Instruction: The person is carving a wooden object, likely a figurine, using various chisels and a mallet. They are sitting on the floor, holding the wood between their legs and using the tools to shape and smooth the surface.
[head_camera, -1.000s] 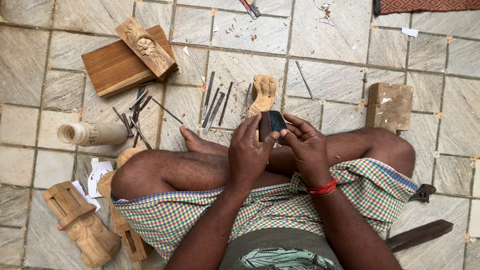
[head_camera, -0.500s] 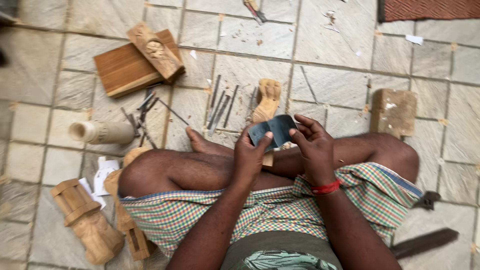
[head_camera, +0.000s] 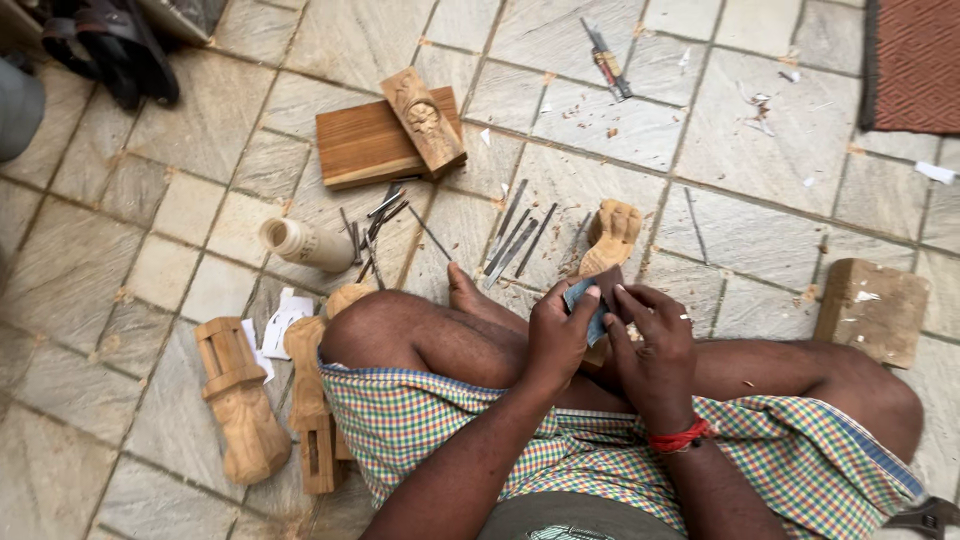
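Closely at the fingers (head_camera: 590, 293) first: closed around a small dark sheet (head_camera: 583, 302) on the side of the left hand (head_camera: 555, 338), and bent against the same sheet on the side of the right hand (head_camera: 652, 352), with no way to tell if gripping or only touching. Held just over the lower end of a pale wooden carving (head_camera: 612, 238), lying on the floor (head_camera: 760, 150) in front of the crossed legs and reaching under the hands. Possibly at risk: slipping of the thin sheet out of the pinch, since held only by the tips; rolling away of the carving, since not visibly clamped; also pricking a bare foot on the metal tools (head_camera: 515, 240), lying so near. Counted outward: one sheet, one carving in hand, roughly four long tools just beside the foot and a further bundle (head_camera: 378, 215), too tangled to count, one pale cylinder (head_camera: 305, 243), two carved figures (head_camera: 240, 400) by the left knee, one flat board (head_camera: 365, 150) with one carved block (head_camera: 422, 120) upon it, one plain block (head_camera: 875, 310) at the right.
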